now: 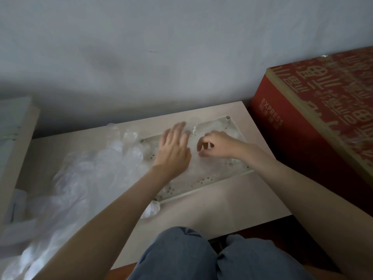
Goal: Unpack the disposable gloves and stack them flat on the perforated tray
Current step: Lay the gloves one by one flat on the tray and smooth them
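A pale perforated tray lies on the low beige table, with clear disposable gloves spread flat over it. My left hand lies on the gloves at the tray's middle, fingers straight and blurred by motion. My right hand is just to its right, fingers curled, pinching the thin film of a glove. A heap of crumpled clear gloves and plastic packaging covers the table's left part. One glove's tip hangs past the tray's near left corner.
A large red cardboard box stands right of the table against the grey wall. A pale board or box leans at the far left. My knees in blue jeans are at the table's near edge.
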